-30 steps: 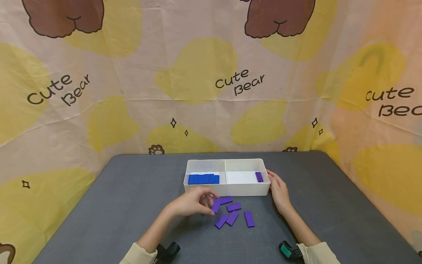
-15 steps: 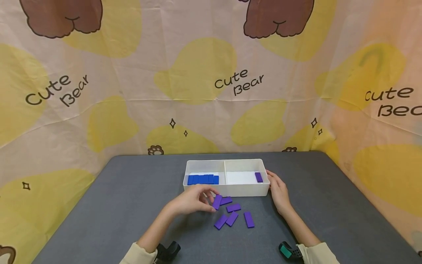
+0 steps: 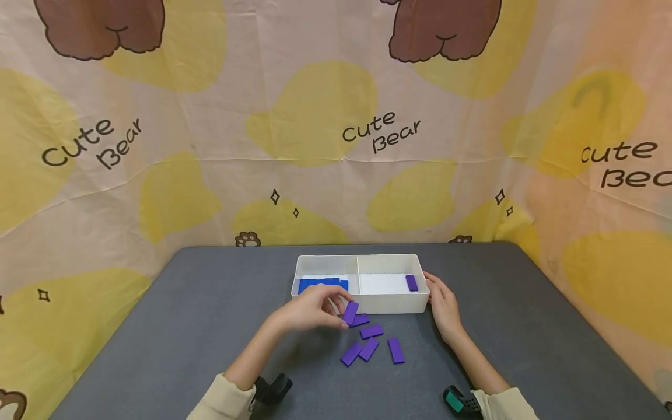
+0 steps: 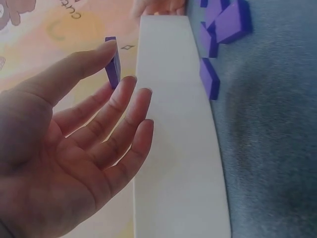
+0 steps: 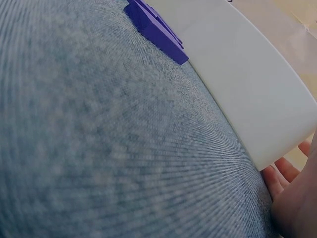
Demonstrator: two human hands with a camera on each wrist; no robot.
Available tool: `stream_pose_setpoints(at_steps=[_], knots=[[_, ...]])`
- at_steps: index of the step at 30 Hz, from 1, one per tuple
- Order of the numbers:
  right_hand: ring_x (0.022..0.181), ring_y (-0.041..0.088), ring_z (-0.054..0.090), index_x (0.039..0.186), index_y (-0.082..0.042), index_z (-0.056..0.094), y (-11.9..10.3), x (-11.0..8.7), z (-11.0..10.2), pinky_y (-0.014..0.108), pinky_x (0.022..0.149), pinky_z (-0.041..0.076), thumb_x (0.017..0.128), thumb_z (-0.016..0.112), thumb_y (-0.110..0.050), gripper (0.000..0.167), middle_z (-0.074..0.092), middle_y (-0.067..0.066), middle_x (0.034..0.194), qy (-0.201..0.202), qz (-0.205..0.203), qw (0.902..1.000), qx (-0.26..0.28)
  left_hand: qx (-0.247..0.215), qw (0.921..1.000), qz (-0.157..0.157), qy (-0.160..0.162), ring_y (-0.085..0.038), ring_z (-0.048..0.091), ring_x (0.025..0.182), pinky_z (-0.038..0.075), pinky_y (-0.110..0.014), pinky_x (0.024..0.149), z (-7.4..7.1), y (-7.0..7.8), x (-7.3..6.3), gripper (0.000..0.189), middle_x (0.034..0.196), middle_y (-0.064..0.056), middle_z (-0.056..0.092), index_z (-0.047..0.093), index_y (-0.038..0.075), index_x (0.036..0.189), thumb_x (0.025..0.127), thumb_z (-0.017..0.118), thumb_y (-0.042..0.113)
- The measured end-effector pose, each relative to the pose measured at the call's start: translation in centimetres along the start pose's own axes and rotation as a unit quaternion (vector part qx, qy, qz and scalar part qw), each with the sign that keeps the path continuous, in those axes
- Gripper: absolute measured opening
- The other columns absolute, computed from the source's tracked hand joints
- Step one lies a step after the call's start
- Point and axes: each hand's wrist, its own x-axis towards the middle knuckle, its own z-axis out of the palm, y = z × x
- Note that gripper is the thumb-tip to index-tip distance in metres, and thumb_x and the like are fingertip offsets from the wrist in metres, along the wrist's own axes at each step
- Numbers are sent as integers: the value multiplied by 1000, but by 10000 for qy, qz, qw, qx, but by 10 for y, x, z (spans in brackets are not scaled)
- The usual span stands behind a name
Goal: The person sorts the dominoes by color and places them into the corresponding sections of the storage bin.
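Note:
Between thumb and index finger, my left hand (image 3: 310,309) pinches a purple tile (image 3: 350,313), raised just in front of the white two-compartment box (image 3: 391,303). The left wrist view shows this tile (image 4: 113,64) edge-on, with the other fingers loosely spread. At the box's right end, my right hand (image 3: 445,303) rests its fingers against the outer wall, and in the right wrist view those fingers (image 5: 285,171) lie at the box's corner. A row of blue tiles (image 3: 322,282) lies in the left compartment, partly hidden by the left hand. One purple tile (image 3: 412,283) lies in the right compartment.
Several loose purple tiles (image 3: 371,331) lie on the grey table (image 3: 220,291) before the box, two of them touching or overlapping. Behind the table hangs a printed cloth (image 3: 315,116). Each wrist carries a dark strapped device (image 3: 462,402).
My left hand has lifted the pinched purple tile and moved it slightly forward and right, up toward the box's front wall. The right hand stays at the box's end.

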Motion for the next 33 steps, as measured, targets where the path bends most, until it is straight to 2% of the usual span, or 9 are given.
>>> stream_pose_setpoints(at_steps=[9, 15, 25, 33], knots=[[142, 33, 50, 156, 1, 48, 1, 0, 0, 12, 93, 44, 116, 33, -28, 51, 49, 23, 159, 6, 2, 10000, -21, -84, 9997, 160, -165, -11, 71, 82, 57, -24, 77, -6, 9, 14, 42, 97, -9, 71, 68, 0, 125, 87, 84, 9], [141, 34, 50, 156, 2, 47, 0, -1, 0, 11, 91, 44, 116, 33, -27, 51, 49, 25, 159, 4, -57, 10000, 48, -100, 9995, 106, -262, -9, 71, 85, 57, -23, 78, -8, 14, 23, 42, 98, -5, 71, 67, 1, 127, 89, 84, 10], [137, 33, 52, 155, 1, 49, -1, -1, 0, 10, 90, 45, 116, 34, -29, 51, 51, 24, 157, 10, -61, 10000, -15, 160, 9994, 127, -267, -7, 73, 87, 55, -23, 81, -9, 22, 39, 44, 96, -2, 73, 68, 2, 128, 88, 85, 12], [140, 34, 51, 156, 2, 47, 2, 1, -1, 10, 90, 44, 116, 33, -26, 51, 49, 25, 158, -33, -63, 10000, 7, 145, 9997, -30, -184, -18, 75, 92, 54, -23, 77, -6, 28, 54, 46, 97, 0, 72, 69, 5, 128, 88, 87, 15]])
